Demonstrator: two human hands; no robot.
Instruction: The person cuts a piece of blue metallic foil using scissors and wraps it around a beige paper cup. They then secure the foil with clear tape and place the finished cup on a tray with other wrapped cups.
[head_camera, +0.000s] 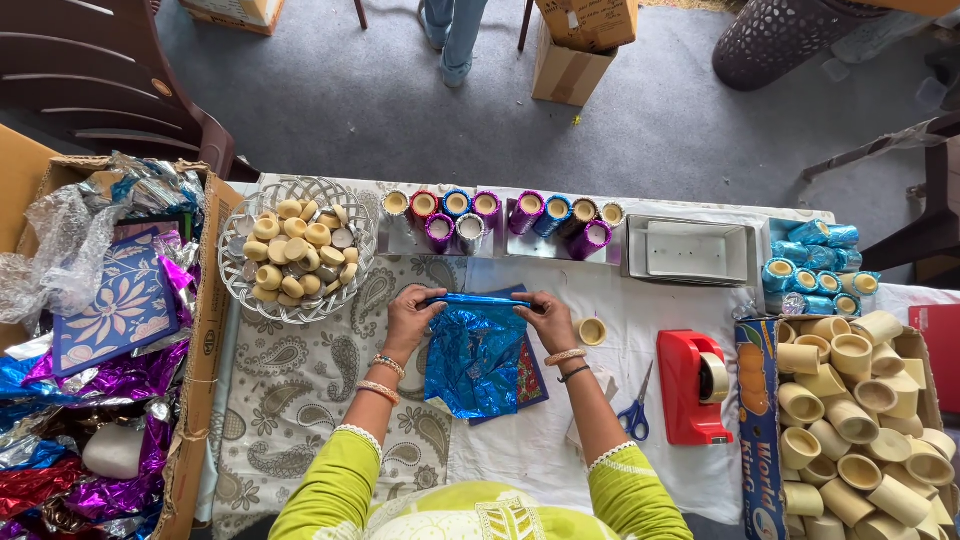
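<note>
My left hand (410, 313) and my right hand (547, 318) hold the two ends of a long roll (478, 299) wrapped in shiny blue foil. The crinkled blue foil sheet (472, 360) hangs down from the roll over the table towards me. Both hands grip the roll with closed fingers. A small bare cream cup (592, 331) stands just right of my right hand. Under the foil lies a dark patterned sheet (531, 378).
A white wire basket (232, 283) of cream cups sits at the left, and foil-wrapped tubes (503, 215) line the far edge beside a grey tray (690, 251). A red tape dispenser (690, 385), blue scissors (636, 413), a box of bare tubes (856, 420) and a box of foil scraps (100, 340) flank me.
</note>
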